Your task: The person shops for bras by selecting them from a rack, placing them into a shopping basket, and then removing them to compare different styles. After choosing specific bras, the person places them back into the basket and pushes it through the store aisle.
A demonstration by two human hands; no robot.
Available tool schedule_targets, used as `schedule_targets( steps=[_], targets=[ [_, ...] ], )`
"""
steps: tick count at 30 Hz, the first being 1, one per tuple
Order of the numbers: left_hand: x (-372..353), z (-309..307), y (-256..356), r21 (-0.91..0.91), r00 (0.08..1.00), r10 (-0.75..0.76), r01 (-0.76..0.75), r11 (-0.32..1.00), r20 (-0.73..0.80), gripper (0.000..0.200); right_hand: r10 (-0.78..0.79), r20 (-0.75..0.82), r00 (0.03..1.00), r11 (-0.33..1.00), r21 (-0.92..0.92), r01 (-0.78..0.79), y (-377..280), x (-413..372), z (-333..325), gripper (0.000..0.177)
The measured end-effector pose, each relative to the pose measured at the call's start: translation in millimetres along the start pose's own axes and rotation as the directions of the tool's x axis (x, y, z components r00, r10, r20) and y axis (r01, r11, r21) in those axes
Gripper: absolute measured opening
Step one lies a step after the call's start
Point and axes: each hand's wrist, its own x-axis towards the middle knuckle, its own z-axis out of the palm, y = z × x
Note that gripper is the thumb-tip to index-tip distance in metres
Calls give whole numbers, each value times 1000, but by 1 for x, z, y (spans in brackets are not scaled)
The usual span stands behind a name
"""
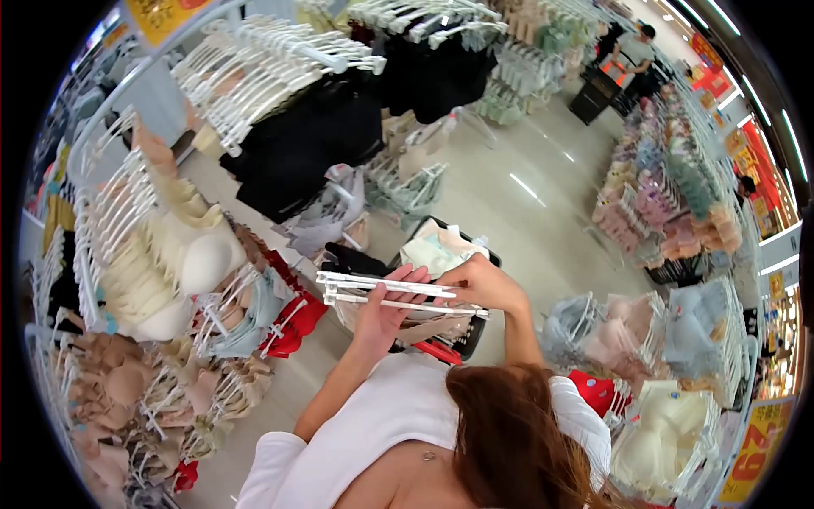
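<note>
A small bundle of white plastic hangers (348,287) lies across in front of my chest. My left hand (388,307) is under and around its middle, palm up, with the thumb over the hangers. My right hand (487,284) is closed at the bundle's right end, its fingertips bent onto the hangers; whether it pinches one or several I cannot make out. Just beyond my hands is a black basket or cart (486,327) with a pale cream garment (441,252) in it. Beige fabric (428,329) shows below the hangers, partly hidden.
Black garments (305,140) hang on white hangers at upper left. Cream bras (157,267) and red garments (297,322) fill the left racks. More bras (666,437) hang on the right. Shiny floor (517,182) runs ahead toward a person (632,55) beside a dark bin-like container (595,95).
</note>
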Motion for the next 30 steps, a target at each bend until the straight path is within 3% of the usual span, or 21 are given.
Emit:
schedule_targets(
  steps=[3,7,10,11,13,15,19,21,22,25,26,30],
  targets=[
    [-5,-2,8,101,983,176,-170,980,-53,48,-118,9,993,989,-87,119,-14,20,-5,16],
    [-10,-1,21,198,938,310,-278,940,-155,52,-341,-43,939,926,-190,327,-16,49,-5,8],
    [-19,3,28,280,908,356,-291,915,-219,50,-373,-146,916,915,-223,337,-20,65,-13,11],
    [-24,2,31,307,905,365,-292,906,-217,50,-354,-217,910,929,-197,315,-20,69,-17,14],
    [-32,-1,34,278,908,350,-283,918,-231,48,-173,-331,928,984,-88,152,-28,74,-30,14],
    [-43,-3,36,315,896,367,-283,906,-250,49,-217,-382,899,975,-132,179,-19,82,-50,14],
    [-68,-17,38,261,861,399,-326,909,-315,51,-210,-370,905,978,-99,186,-25,82,-80,15],
    [-82,-25,40,253,837,420,-347,903,-350,49,-326,-315,891,931,-270,245,-22,84,-90,19],
    [-88,-28,39,257,828,428,-353,900,-363,48,-255,-288,923,948,-262,180,-24,84,-96,18],
    [-102,-32,39,311,804,455,-352,883,-384,49,-336,-293,895,922,-295,249,-16,97,-114,19],
    [-105,-30,38,320,793,466,-358,878,-392,50,-279,-282,918,934,-301,191,-19,99,-121,19],
    [-110,-25,33,393,795,507,-371,841,-334,52,-455,-332,826,855,-424,300,-24,123,-131,17]
  ],
)
